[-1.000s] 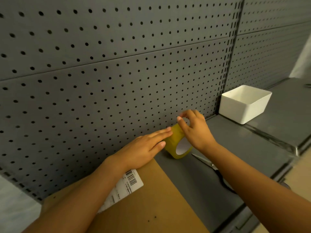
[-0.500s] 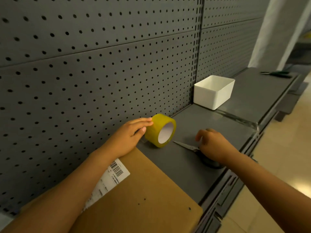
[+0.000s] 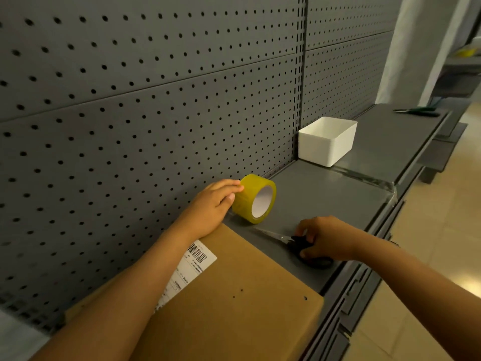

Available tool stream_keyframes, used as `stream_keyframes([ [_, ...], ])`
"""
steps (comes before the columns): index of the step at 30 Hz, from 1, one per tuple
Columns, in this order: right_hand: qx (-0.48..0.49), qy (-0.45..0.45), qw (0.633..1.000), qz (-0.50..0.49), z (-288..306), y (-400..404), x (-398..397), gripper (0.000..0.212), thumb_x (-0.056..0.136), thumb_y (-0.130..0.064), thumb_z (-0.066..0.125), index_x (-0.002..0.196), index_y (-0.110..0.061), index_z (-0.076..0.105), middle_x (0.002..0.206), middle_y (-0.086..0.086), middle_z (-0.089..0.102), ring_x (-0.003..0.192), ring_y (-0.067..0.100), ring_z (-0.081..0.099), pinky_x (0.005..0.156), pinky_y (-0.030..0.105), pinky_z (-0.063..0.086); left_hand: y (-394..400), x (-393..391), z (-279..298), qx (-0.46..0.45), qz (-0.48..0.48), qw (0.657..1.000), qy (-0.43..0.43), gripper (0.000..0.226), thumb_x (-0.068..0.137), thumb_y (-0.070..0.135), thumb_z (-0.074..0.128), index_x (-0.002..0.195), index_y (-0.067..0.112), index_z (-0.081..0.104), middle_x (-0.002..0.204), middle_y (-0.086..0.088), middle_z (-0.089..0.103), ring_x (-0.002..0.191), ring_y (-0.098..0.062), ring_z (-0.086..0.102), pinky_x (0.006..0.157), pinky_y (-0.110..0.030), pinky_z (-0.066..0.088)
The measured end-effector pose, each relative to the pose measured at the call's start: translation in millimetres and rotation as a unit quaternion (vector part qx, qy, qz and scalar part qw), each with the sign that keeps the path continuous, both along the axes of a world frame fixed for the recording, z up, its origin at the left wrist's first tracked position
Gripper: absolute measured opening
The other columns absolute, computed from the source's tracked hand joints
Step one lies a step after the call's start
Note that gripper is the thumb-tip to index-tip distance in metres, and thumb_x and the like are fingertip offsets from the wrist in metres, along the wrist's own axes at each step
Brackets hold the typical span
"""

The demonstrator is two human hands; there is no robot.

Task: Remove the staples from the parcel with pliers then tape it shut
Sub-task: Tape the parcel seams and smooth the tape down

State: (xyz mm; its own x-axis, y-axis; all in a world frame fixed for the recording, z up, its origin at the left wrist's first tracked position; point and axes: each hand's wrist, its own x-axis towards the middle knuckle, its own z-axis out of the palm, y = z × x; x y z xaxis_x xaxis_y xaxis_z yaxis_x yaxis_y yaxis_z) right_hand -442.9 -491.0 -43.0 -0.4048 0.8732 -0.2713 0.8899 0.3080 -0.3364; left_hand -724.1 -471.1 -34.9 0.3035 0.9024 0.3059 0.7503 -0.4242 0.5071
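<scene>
A brown cardboard parcel point(image 3: 234, 303) with a white barcode label point(image 3: 192, 267) lies on the grey shelf point(image 3: 338, 199) in front of me, a few small holes in its top. Just beyond it a yellow tape roll point(image 3: 253, 198) stands on edge by the pegboard. My left hand point(image 3: 213, 204) touches the roll's left side with straight fingers. My right hand point(image 3: 325, 238) curls round the black handles of scissors point(image 3: 294, 243) lying on the shelf, blades pointing left. Green-handled pliers point(image 3: 416, 112) lie far away at the right end of the shelf.
A white plastic bin point(image 3: 328, 142) stands against the grey pegboard wall point(image 3: 156, 100) further right. The shelf's front edge point(image 3: 364, 261) drops to a tiled floor point(image 3: 429, 230) on the right.
My right hand left the tape roll, moved down to the scissors and closed on their handles. My left hand stays against the roll. The view swung right.
</scene>
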Motion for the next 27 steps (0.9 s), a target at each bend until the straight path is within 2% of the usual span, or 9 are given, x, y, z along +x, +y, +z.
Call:
stream_keyframes([
  [4,-0.007,0.033,0.999,0.034,8,-11,-6,0.038,0.090,-0.034,0.063,0.126,-0.025,0.054,0.111,-0.001,0.063,0.094,0.017,0.061,0.089,0.030,0.051,-1,0,1,-0.021,-0.003,0.999,-0.024,0.034,0.102,0.020,0.038,0.131,0.028,0.054,0.140,0.017,0.046,0.131,-0.001,0.038,0.112,-0.033,0.032],
  [7,-0.116,0.161,0.980,0.015,14,-18,-10,0.026,0.092,-0.031,0.061,0.116,-0.022,0.057,0.092,0.001,0.071,0.078,0.017,0.068,0.076,0.029,0.056,-1,-2,2,-0.045,-0.004,0.998,-0.048,0.036,0.102,0.020,0.036,0.132,0.031,0.053,0.140,0.018,0.046,0.130,0.002,0.038,0.112,-0.030,0.032],
  [9,-0.165,0.216,0.962,0.002,17,-24,-12,0.032,0.088,-0.041,0.064,0.113,-0.022,0.057,0.079,-0.001,0.070,0.065,0.011,0.066,0.068,0.025,0.055,-1,-2,2,-0.056,0.000,0.997,-0.055,0.037,0.103,0.019,0.034,0.132,0.033,0.052,0.141,0.018,0.045,0.130,0.004,0.037,0.112,-0.028,0.032],
  [12,-0.204,0.240,0.949,-0.001,15,-29,-13,0.048,0.078,-0.057,0.062,0.113,-0.025,0.054,0.087,0.007,0.066,0.073,0.013,0.065,0.075,0.029,0.058,-2,-1,3,-0.061,0.005,0.997,-0.052,0.037,0.103,0.020,0.033,0.133,0.034,0.051,0.141,0.018,0.044,0.130,0.003,0.037,0.111,-0.025,0.032],
  [15,-0.266,0.292,0.919,-0.011,23,-30,-14,0.057,0.078,-0.063,0.051,0.115,-0.020,0.049,0.089,0.007,0.053,0.073,0.014,0.055,0.072,0.023,0.051,-3,-1,4,-0.062,0.007,0.997,-0.049,0.037,0.103,0.021,0.033,0.134,0.033,0.050,0.142,0.018,0.044,0.131,0.002,0.036,0.110,-0.024,0.031],
  [19,-0.288,0.312,0.905,0.007,27,-29,-12,0.059,0.084,-0.063,0.052,0.115,-0.013,0.049,0.086,0.008,0.053,0.071,0.015,0.055,0.072,0.027,0.050,-4,1,5,-0.062,0.006,0.997,-0.052,0.037,0.103,0.019,0.033,0.134,0.032,0.050,0.142,0.017,0.044,0.131,0.003,0.037,0.109,-0.021,0.030],
  [22,-0.300,0.328,0.896,0.010,22,-27,-15,0.066,0.082,-0.060,0.055,0.118,-0.005,0.047,0.088,0.010,0.055,0.072,0.017,0.056,0.070,0.029,0.051,-4,1,5,-0.062,0.008,0.996,-0.057,0.037,0.103,0.019,0.033,0.133,0.032,0.051,0.141,0.017,0.045,0.130,0.004,0.037,0.108,-0.020,0.030],
  [27,-0.288,0.355,0.889,0.029,23,-23,-36,0.051,0.086,-0.055,0.053,0.105,-0.007,0.050,0.075,0.007,0.054,0.062,0.014,0.055,0.063,0.027,0.049,-4,1,5,-0.065,0.010,0.996,-0.067,0.037,0.103,0.019,0.034,0.132,0.031,0.053,0.140,0.018,0.046,0.129,0.004,0.038,0.110,-0.023,0.032],
])
